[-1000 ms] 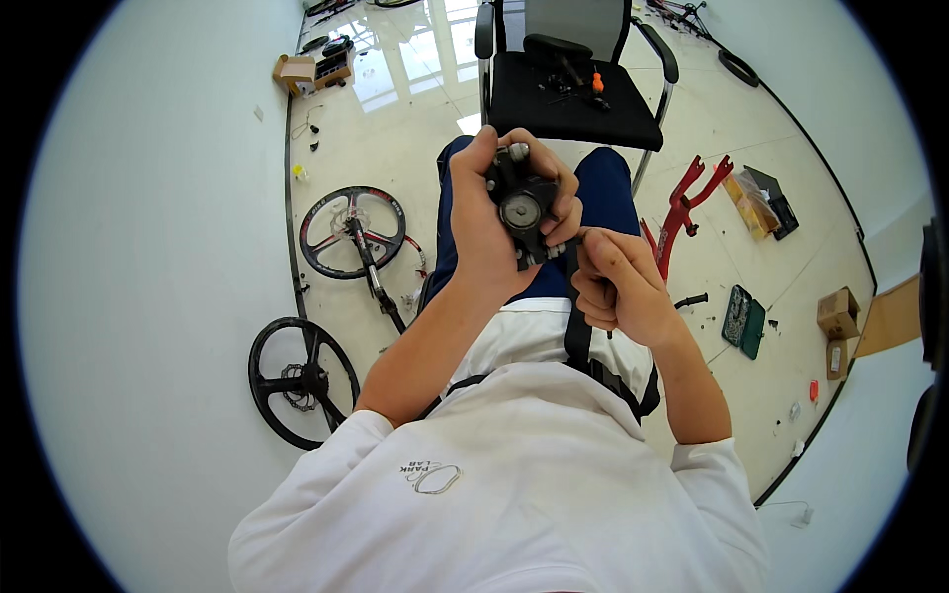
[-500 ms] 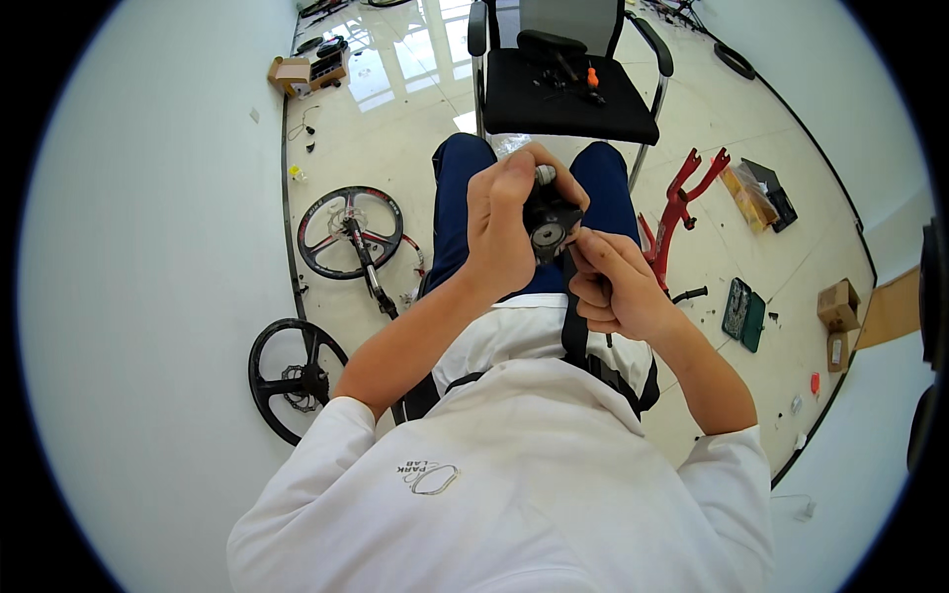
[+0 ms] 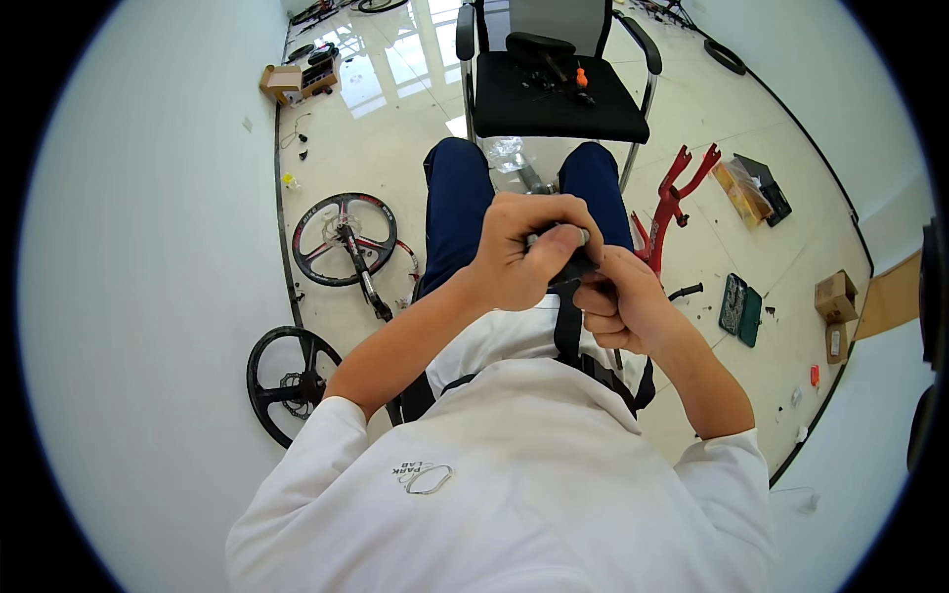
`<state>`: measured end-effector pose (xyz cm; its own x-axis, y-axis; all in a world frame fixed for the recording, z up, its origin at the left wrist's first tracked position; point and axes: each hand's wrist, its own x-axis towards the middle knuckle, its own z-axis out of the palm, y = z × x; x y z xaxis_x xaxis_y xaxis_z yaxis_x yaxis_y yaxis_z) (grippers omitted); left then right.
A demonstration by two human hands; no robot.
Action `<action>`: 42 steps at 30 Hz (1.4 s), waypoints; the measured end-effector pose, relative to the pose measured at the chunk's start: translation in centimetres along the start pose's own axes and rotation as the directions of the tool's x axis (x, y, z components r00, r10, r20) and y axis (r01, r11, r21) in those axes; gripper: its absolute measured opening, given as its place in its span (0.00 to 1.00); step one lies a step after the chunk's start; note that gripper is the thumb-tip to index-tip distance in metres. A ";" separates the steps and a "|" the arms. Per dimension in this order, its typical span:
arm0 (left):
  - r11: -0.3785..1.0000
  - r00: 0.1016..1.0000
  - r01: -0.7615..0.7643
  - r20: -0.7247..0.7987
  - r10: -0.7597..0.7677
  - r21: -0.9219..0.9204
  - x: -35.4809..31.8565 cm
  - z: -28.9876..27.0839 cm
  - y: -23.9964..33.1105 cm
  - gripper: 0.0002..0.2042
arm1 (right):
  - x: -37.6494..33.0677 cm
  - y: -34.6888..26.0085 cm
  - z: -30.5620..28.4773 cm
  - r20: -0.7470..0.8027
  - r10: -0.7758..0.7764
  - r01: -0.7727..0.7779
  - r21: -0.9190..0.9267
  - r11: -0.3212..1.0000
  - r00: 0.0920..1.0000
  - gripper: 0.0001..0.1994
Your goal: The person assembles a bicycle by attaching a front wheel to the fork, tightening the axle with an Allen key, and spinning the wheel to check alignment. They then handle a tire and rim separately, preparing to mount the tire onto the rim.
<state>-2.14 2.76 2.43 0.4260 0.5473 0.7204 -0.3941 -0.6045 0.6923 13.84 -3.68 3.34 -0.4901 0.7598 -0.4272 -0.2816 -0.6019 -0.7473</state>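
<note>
My left hand (image 3: 526, 247) is wrapped round a small black metal bicycle part (image 3: 581, 265), held above my lap. A silver cylindrical end shows under the thumb; most of the part is hidden by the fingers. Close against its right side, my right hand (image 3: 625, 301) is closed, thumb and forefinger pinched at the part's edge. Out of the bottom of that fist pokes the end of a thin dark rod (image 3: 619, 360), like a hex key; its other end cannot be made out.
Ahead stands a black office chair (image 3: 559, 94) bearing a saddle (image 3: 540, 43), an orange-handled tool (image 3: 581, 79) and small parts. On the floor lie wheels (image 3: 345, 239) at left, a red frame piece (image 3: 668, 212), an open green tool case (image 3: 739, 310) and cardboard boxes (image 3: 836, 296) at right.
Both hands have come lower, nearer my body. The left hand has turned with the black part, so its round silver face no longer shows and the thumb lies across the top.
</note>
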 end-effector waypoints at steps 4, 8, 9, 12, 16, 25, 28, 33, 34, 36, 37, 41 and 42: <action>0.998 0.999 -0.014 -0.049 0.011 -0.064 0.0 0.0 -0.4 0.07 | 0.2 -0.6 -0.8 0.106 0.081 -0.090 0.090 0.992 0.991 0.14; 0.955 0.958 -0.275 0.117 0.263 0.108 0.3 -0.6 0.0 0.03 | 0.9 -0.2 -1.5 0.188 0.107 -0.125 0.087 0.988 0.976 0.16; 0.946 0.950 -0.300 0.129 0.285 0.121 0.2 -0.4 0.2 0.03 | 0.8 -0.3 -1.4 0.197 0.108 -0.124 0.069 0.990 0.974 0.16; 0.920 0.927 -0.363 0.157 0.340 0.149 0.3 0.2 0.8 0.07 | 0.9 -0.4 -1.2 0.195 0.065 -0.060 -0.030 0.998 0.979 0.14; 0.842 0.912 -0.401 0.245 0.329 0.361 0.5 0.2 0.8 0.09 | 2.4 1.6 -0.7 0.208 -0.701 0.648 -0.615 0.449 0.682 0.10; 0.723 0.971 0.129 -0.233 0.045 0.679 -0.4 2.9 1.5 0.25 | 5.0 1.1 -1.8 0.129 -0.867 0.553 -0.812 0.186 0.481 0.09; 0.903 0.810 0.427 -0.468 -0.354 0.056 -0.6 3.1 0.0 0.31 | 5.6 0.9 -2.7 0.095 -0.896 0.466 -0.875 0.134 0.435 0.09; 0.368 0.484 0.696 0.024 -0.875 -0.617 -0.8 1.5 0.7 0.24 | 4.7 0.0 -3.3 0.278 -0.858 0.274 -0.947 -0.169 0.432 0.10; 0.326 0.460 0.716 0.066 -0.885 -0.618 -1.1 1.2 0.3 0.24 | 4.2 -0.4 -3.2 0.320 -0.814 0.226 -0.945 -0.236 0.485 0.10; 0.308 0.417 0.719 0.033 -0.908 -0.622 -1.2 1.6 0.0 0.25 | 3.9 -0.9 -3.1 0.416 -0.757 0.230 -0.909 -0.347 0.503 0.10; 0.345 0.431 0.725 0.002 -0.902 -0.597 -1.3 1.7 -0.2 0.25 | 3.9 -1.0 -3.2 0.460 -0.724 0.232 -0.887 -0.400 0.514 0.10; 0.473 0.469 0.704 -0.153 -0.870 -0.530 -1.5 2.3 -1.0 0.25 | 3.9 -1.2 -3.1 0.444 -0.702 0.237 -0.895 -0.377 0.558 0.11; 0.503 0.472 0.690 -0.203 -0.858 -0.521 -1.5 2.5 -1.2 0.25 | 4.1 -1.3 -3.2 0.449 -0.702 0.245 -0.893 -0.378 0.553 0.11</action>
<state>-0.28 1.26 0.45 0.3742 0.8943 -0.2453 -0.3283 0.3752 0.8669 14.84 0.99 0.89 -0.4441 0.7321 0.5165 0.7229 0.6333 -0.2761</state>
